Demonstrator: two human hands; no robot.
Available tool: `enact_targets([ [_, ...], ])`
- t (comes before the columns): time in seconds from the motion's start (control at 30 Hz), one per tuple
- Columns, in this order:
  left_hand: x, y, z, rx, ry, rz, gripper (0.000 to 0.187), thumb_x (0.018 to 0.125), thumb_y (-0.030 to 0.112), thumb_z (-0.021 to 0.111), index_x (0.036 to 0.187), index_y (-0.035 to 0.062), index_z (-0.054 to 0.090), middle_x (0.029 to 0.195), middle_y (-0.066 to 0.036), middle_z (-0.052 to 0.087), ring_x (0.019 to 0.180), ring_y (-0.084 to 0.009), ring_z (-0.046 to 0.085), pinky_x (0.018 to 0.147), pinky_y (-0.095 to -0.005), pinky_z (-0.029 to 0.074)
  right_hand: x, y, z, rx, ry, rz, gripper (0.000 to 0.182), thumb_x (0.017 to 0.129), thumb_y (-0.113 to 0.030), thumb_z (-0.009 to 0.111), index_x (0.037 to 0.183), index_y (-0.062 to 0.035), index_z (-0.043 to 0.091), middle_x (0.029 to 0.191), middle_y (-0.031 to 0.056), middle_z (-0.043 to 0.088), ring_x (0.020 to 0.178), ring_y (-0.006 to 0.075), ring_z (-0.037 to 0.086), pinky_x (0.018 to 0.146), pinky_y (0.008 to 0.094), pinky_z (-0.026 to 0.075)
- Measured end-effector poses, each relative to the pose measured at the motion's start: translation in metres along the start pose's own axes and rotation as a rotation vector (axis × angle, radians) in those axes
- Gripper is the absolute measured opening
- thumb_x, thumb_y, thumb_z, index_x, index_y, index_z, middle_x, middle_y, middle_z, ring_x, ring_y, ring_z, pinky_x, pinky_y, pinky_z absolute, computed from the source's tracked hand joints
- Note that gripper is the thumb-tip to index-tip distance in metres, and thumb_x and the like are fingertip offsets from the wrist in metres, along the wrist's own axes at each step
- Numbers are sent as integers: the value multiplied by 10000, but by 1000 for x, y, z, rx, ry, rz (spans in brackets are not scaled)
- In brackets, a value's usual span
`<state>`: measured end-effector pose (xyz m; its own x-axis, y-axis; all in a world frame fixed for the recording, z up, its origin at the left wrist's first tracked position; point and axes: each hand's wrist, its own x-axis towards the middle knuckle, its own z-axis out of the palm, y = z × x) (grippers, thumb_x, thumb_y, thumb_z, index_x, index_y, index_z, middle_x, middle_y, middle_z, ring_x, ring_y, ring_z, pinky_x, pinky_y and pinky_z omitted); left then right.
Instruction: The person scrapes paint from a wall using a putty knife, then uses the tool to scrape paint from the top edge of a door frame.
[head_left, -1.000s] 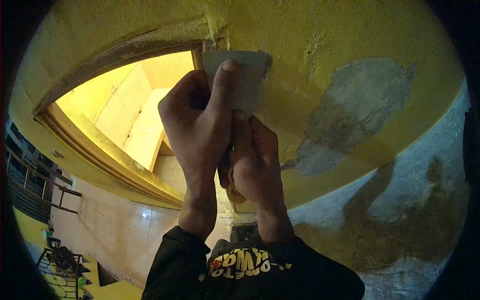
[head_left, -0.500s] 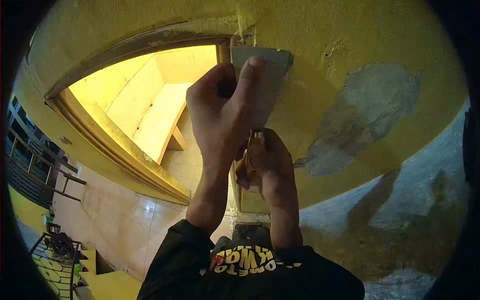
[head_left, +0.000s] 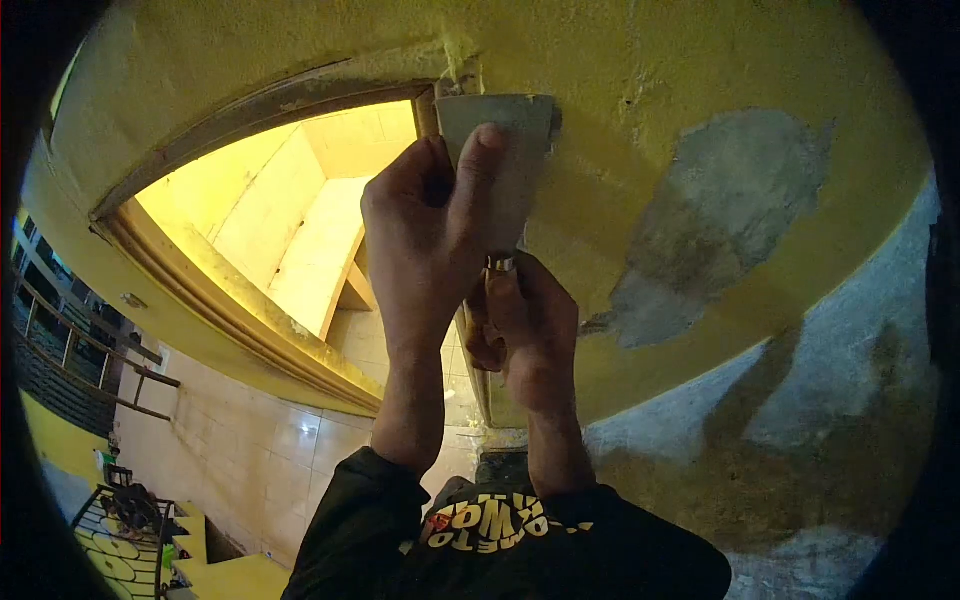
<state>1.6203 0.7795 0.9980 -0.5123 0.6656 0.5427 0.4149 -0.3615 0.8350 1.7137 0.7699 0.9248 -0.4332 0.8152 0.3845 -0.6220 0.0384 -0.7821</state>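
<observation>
A wide-bladed putty knife [head_left: 513, 170] is held upright against the yellow wall [head_left: 590, 60], beside the upper corner of the door frame [head_left: 427, 112]. My left hand [head_left: 415, 235] is closed on the blade, its thumb lying flat along the metal face. Lower down, my right hand [head_left: 540, 340] wraps round the handle, with its thumb just under the metal collar. Most of the handle is hidden by my fingers. Near the blade's top edge, the wall has chipped, flaking paint [head_left: 458, 65].
A bare grey patch [head_left: 720, 220] marks the wall to the right. Left of my hands, the opening shows a lit tiled room [head_left: 300, 200]. Pale floor tiles [head_left: 250, 450], a ladder-like frame [head_left: 90, 350] and a metal railing [head_left: 120, 545] are at lower left.
The putty knife and both hands sit slightly further left in view, and the view itself has shifted a little. My right thumb now covers more of the handle. Both hands keep hold.
</observation>
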Motion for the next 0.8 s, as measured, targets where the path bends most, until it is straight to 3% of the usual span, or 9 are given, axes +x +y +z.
enact_targets([
  [0.2,-8,8,-4,27,-9,-52,360,856,299,610,653,7,558,547,26,457,516,-34,359,450,-218,293,-11,5,15,-12,63,-14,273,954,-237,419,1075,-1,481,630,-23,471,450,21,387,388,193,312],
  [0.33,-5,1,3,25,42,-19,402,855,300,606,598,2,521,542,29,438,523,-42,343,451,-230,285,-9,5,15,-139,125,-36,242,961,-245,398,954,-24,497,614,-19,463,455,28,401,395,203,328],
  [0.4,4,16,5,-100,73,39,406,844,301,619,597,-7,521,538,28,440,522,-48,348,452,-234,287,2,-10,17,-122,60,-44,244,963,-238,387,915,-24,494,607,-22,458,463,29,411,400,204,336],
  [0.47,0,18,4,-35,105,81,444,833,299,629,562,-18,478,486,16,423,489,-44,345,409,-246,292,-3,-9,20,-165,104,-45,245,963,-233,387,943,-14,496,607,-25,460,461,25,410,395,200,336],
  [0.57,-2,8,4,-19,100,-10,441,828,307,633,557,-8,484,484,18,432,484,-39,353,407,-238,299,-10,-6,11,-97,63,48,252,959,-217,402,1037,6,490,617,-21,470,470,12,406,394,187,332],
  [0.7,-6,4,9,-172,138,-78,429,825,303,637,571,-10,491,497,14,456,489,-36,380,420,-223,315,-10,-5,16,-31,78,13,265,958,-220,404,1050,16,485,628,-20,477,481,8,407,405,186,337],
  [0.8,-1,3,7,5,109,-19,405,826,301,637,610,-24,529,525,1,499,513,-35,414,444,-213,344,-7,-5,8,-58,41,40,278,958,-227,402,1057,21,481,641,-20,489,493,6,408,417,185,343],
])
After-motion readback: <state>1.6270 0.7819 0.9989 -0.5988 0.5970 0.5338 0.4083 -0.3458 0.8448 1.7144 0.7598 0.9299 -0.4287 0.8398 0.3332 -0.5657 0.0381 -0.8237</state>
